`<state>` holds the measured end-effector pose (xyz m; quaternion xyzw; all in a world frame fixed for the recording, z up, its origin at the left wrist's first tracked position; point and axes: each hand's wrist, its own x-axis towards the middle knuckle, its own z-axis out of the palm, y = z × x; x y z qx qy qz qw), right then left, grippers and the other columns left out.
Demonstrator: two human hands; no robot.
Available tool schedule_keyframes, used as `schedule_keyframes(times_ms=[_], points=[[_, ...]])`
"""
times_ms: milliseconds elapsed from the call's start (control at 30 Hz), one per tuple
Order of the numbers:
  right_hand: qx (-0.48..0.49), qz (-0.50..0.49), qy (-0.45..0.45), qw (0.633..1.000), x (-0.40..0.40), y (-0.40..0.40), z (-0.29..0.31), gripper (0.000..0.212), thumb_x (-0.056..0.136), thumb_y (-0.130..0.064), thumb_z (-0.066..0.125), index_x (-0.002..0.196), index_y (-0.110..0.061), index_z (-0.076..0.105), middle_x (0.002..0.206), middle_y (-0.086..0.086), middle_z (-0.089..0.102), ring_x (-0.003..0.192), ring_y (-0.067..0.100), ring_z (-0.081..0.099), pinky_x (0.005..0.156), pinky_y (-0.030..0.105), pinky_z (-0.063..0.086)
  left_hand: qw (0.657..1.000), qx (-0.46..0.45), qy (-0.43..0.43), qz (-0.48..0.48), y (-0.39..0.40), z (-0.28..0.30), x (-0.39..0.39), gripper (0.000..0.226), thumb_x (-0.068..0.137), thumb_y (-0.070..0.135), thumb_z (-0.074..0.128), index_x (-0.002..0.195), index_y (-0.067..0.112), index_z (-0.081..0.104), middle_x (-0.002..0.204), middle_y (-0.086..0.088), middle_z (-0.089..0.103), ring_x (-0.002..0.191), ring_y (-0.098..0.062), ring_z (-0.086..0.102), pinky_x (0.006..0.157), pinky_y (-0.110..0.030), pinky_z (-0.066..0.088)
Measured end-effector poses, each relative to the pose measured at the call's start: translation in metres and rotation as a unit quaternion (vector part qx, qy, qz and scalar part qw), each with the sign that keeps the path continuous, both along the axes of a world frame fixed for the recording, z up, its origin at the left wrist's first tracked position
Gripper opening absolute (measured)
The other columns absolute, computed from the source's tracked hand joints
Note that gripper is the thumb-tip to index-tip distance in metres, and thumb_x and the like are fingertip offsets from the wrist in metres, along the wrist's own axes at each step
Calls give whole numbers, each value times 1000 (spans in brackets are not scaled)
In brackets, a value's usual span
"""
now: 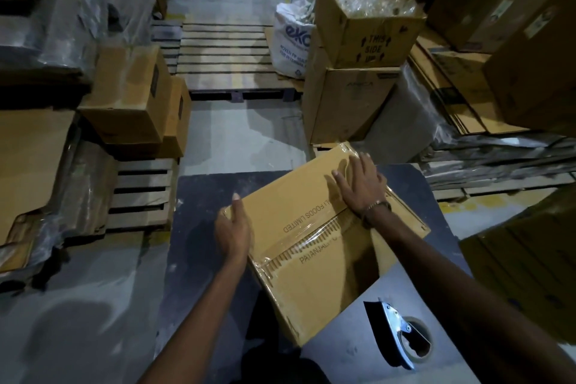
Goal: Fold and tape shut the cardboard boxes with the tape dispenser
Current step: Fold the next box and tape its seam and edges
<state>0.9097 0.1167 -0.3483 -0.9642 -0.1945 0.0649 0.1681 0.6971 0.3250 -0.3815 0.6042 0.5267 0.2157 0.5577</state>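
A brown cardboard box [314, 274] with printed lettering lies on the dark table [199, 212], its top flaps closed and a strip of clear tape running along the centre seam. My left hand [233, 231] grips the box's left edge, thumb on top. My right hand [358, 184] presses flat on the far part of the top, fingers spread over the taped end. The tape dispenser [402, 333], metal with a roll of tape, lies by itself on the table at the near right, beside the box's near corner.
Wooden pallets [224, 53] lie on the grey floor ahead and to the left. Stacked cartons [352, 78] stand at the right, the top one open and full of clear plastic, with a white sack [291, 37] beside them. More boxes [134, 97] and flattened cardboard crowd both sides.
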Motion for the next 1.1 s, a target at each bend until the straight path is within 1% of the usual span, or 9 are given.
schedule_keyframes(times_ms=[100, 200, 400, 533, 600, 700, 867, 967, 1100], points=[[-15, -9, 69, 997, 44, 22, 9, 82, 98, -73, 42, 163, -27, 21, 173, 2, 11, 157, 27, 16, 121, 60, 20, 1000, 5, 21, -5, 0, 0, -2, 60, 104, 65, 47, 107, 9, 69, 91, 0, 71, 83, -21, 68, 63, -29, 44], [-20, -3, 129, 991, 76, 49, 16, 79, 100, -68, 44, 158, -16, 34, 163, 14, 32, 146, 35, 37, 116, 53, 35, 1000, 11, 30, -2, 0, 0, 0, 63, 103, 66, 46, 115, 8, 69, 103, -6, 73, 92, -24, 68, 76, -34, 47], [-162, 29, 65, 984, 90, 76, 19, 85, 96, -76, 35, 139, -6, 56, 140, 18, 54, 121, 37, 56, 96, 46, 48, 999, 33, 43, 6, -7, 11, 1, 52, 107, 56, 48, 115, 7, 67, 101, -2, 68, 88, -16, 58, 73, -27, 42], [-138, 39, 142, 979, 84, 82, 19, 92, 81, -96, 27, 95, -16, 72, 112, 16, 67, 95, 32, 58, 77, 39, 46, 998, 33, 46, 23, -8, 11, 1, 61, 102, 66, 47, 118, 12, 67, 103, -3, 70, 99, -27, 69, 76, -33, 44], [-27, -2, 210, 977, 83, 76, 29, 103, 69, -104, 30, 112, -22, 73, 124, 11, 64, 114, 35, 58, 91, 47, 50, 998, 17, 55, 29, -7, 10, 1, 64, 101, 68, 49, 132, 13, 61, 115, -7, 68, 108, -30, 66, 76, -34, 43], [83, -21, 197, 977, 80, 51, 38, 79, 89, -82, 49, 148, -30, 52, 152, 8, 50, 132, 32, 52, 102, 47, 45, 998, -32, 19, 52, -11, 10, -2, 80, 99, 68, 54, 157, 16, 39, 152, -13, 52, 133, -35, 55, 97, -44, 47], [51, -105, 177, 977, 52, -36, 22, 74, 92, -76, 50, 134, -17, 62, 121, 12, 68, 102, 27, 63, 87, 43, 54, 990, -121, -19, 63, -47, 2, -43, 90, 95, 63, 66, 163, 19, 26, 164, -13, 37, 145, -35, 44, 110, -43, 40], [45, -151, 146, 977, 21, -76, 18, 77, 88, -87, 39, 98, -17, 69, 90, 7, 70, 81, 23, 63, 66, 34, 48, 979, -200, -26, 13, -76, -6, -66, 104, 79, 76, 76, 159, 23, 37, 155, -6, 53, 134, -30, 58, 108, -55, 50], [47, -154, 145, 976, 4, -93, 16, 73, 88, -89, 38, 88, -21, 66, 83, 2, 65, 81, 24, 62, 64, 31, 41, 966, -235, -98, -40, -99, 17, -56, 44, 92, 46, 76, 129, 22, 71, 116, -1, 79, 107, -26, 76, 87, -42, 59]])
